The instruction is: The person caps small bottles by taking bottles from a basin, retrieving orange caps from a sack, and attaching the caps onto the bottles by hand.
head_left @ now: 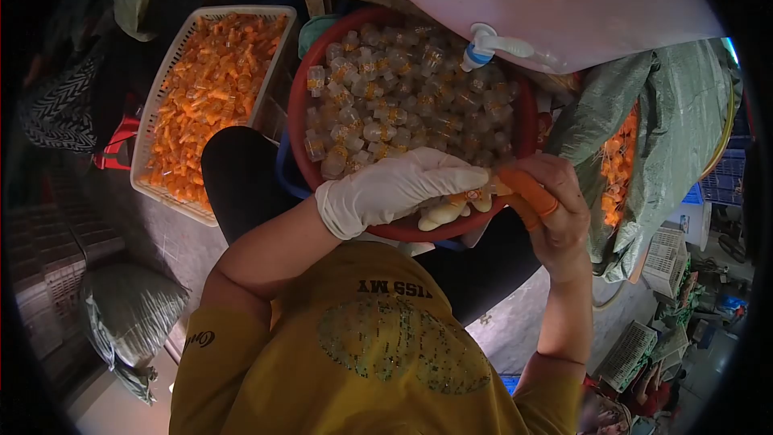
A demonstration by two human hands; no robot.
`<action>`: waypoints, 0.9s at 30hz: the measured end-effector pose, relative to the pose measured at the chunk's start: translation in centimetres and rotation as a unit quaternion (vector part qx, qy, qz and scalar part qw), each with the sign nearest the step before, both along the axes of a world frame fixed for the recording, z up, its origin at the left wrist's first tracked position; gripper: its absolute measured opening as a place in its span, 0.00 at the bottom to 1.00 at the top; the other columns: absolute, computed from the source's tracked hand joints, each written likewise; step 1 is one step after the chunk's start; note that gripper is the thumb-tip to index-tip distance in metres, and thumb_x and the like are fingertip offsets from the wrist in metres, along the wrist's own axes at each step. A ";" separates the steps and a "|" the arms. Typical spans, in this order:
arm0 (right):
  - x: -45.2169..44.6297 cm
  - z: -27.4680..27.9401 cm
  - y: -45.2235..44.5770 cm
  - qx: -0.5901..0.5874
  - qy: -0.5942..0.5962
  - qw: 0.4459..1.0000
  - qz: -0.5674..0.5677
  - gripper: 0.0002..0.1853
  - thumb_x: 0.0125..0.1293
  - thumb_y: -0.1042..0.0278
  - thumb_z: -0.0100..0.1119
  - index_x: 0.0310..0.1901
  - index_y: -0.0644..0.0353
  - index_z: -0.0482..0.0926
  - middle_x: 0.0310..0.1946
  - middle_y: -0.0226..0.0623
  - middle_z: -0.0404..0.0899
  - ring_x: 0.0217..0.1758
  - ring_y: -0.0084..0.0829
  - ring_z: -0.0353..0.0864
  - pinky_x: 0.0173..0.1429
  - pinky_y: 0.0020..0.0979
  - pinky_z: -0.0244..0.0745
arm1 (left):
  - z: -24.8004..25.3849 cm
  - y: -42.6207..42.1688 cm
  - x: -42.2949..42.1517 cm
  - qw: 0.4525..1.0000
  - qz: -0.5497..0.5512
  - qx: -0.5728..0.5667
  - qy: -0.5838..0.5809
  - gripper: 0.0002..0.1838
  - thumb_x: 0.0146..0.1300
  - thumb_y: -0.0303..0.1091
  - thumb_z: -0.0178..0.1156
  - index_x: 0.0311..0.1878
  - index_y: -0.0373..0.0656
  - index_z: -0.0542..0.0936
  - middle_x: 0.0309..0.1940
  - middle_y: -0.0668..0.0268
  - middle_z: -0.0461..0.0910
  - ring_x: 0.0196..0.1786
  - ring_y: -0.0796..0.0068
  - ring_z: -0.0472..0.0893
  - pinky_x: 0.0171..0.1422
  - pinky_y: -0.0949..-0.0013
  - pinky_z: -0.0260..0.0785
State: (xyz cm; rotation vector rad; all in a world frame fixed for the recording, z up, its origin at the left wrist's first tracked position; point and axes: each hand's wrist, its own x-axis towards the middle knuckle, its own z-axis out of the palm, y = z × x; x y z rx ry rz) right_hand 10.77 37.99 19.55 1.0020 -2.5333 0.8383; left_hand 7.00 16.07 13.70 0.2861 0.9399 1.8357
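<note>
My left hand, in a white glove, holds a small clear bottle with an orange label between its fingers. My right hand, with orange covers on some fingers, pinches something at the bottle's right end; the fingers hide most of it. Both hands are over the front rim of a red basin, which holds many small clear bottles with orange labels.
A white basket full of orange pieces stands at left. Green sacking with more orange pieces lies at right. A large pale container with a tap overhangs the basin. A stuffed sack sits at lower left.
</note>
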 end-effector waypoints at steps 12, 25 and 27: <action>1.2 -4.3 2.5 -0.321 -0.518 0.791 -0.063 0.07 0.69 0.71 0.57 0.43 0.66 0.78 0.27 0.42 0.75 0.32 0.39 0.76 0.39 0.32 0.72 | -1.7 1.3 0.9 0.507 0.298 -0.239 0.773 0.19 0.55 0.41 0.68 0.49 0.52 0.78 0.30 0.71 0.75 0.35 0.69 0.76 0.62 0.58 0.64; 2.0 -4.4 1.5 -0.163 -0.387 0.905 -0.061 0.10 0.62 0.75 0.65 0.45 0.66 0.82 0.35 0.38 0.78 0.28 0.27 0.80 0.29 0.27 0.75 | -3.2 1.2 1.8 0.498 0.211 -0.304 0.784 0.30 0.50 0.48 0.70 0.57 0.51 0.75 0.31 0.73 0.77 0.35 0.74 0.77 0.71 0.55 0.53; 2.0 -4.7 0.9 -0.157 -0.390 0.904 -0.072 0.09 0.64 0.76 0.64 0.44 0.68 0.81 0.36 0.37 0.79 0.25 0.25 0.80 0.29 0.25 0.74 | -4.6 1.2 1.9 0.496 0.225 -0.303 0.782 0.29 0.52 0.47 0.70 0.57 0.51 0.75 0.32 0.73 0.77 0.36 0.75 0.77 0.70 0.56 0.55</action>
